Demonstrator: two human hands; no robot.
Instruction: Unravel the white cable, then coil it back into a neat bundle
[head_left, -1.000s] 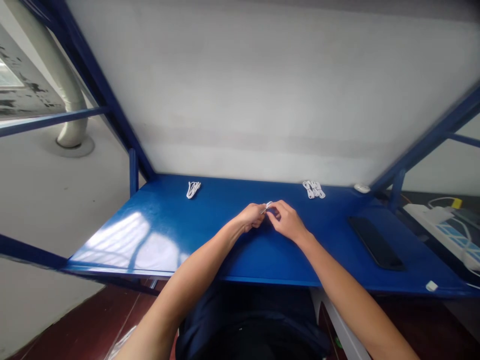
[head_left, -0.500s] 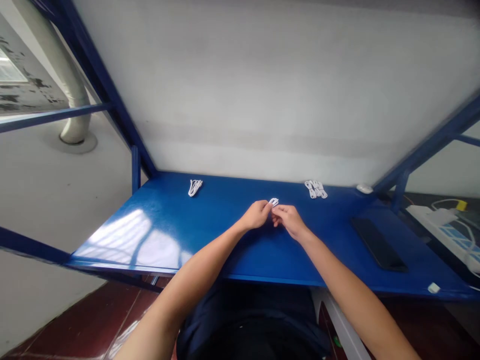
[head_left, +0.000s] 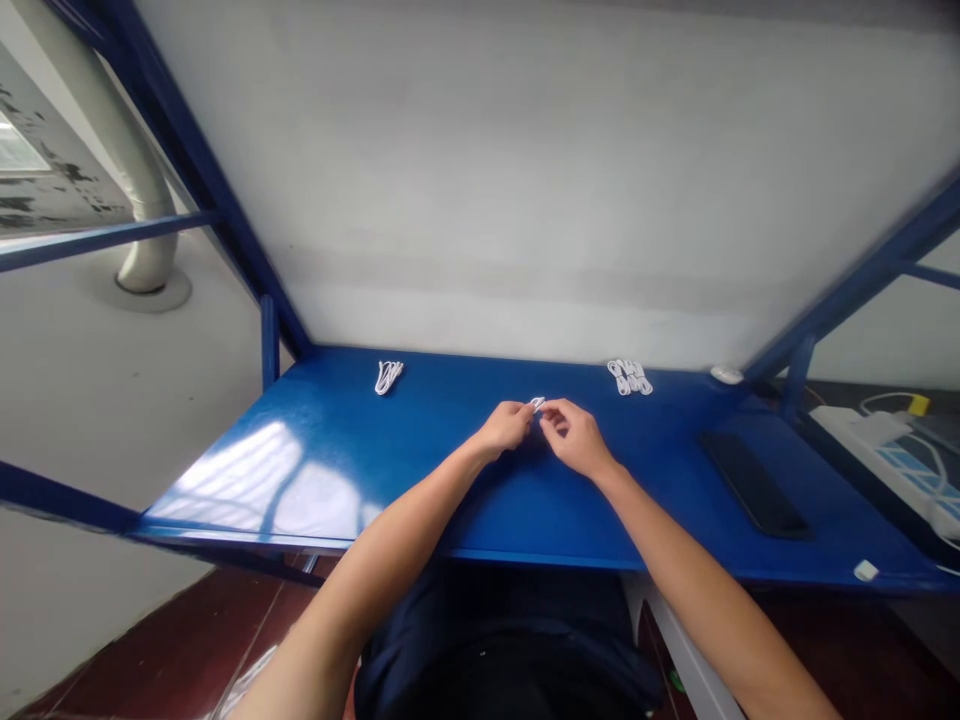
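A small bundle of white cable pokes out of my left hand, which is closed around it above the blue table. My right hand is just to the right, its fingers curved and apart, with the fingertips close to the cable's end. Whether they touch it I cannot tell. Most of the held cable is hidden by my left fingers. At the back left lies a loosely folded white cable. Several tied white cable bundles lie side by side at the back right.
A black phone-like slab lies on the right of the table. Behind it is a white mouse-shaped object. A small white block sits near the right front edge. Beyond is a white power strip with leads. A pale panel rises behind.
My right fingers have loosened from the cable and spread slightly. My left hand has shifted a little to the left with the cable in it.
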